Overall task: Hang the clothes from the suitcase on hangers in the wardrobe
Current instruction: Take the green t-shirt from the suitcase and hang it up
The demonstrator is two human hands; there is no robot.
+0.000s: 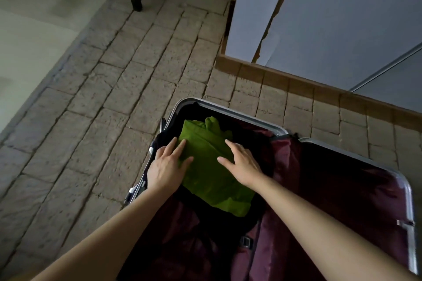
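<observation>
1. One open suitcase [408, 191] lies on the brick floor [109, 102], holding one folded green garment [205, 166] in its left half.
2. Two hands: left hand [166, 166] and right hand [242, 162] rest flat on the garment, fingers spread, gripping nothing.
3. Open floor lies left; a white wardrobe panel [342, 29] stands beyond.

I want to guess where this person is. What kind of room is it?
Probably a bedroom or a guest room. An open suitcase lies on a stone-tiled floor, both hands rest on a folded green garment inside it, and pale panels, perhaps wardrobe doors, stand close by.
</observation>
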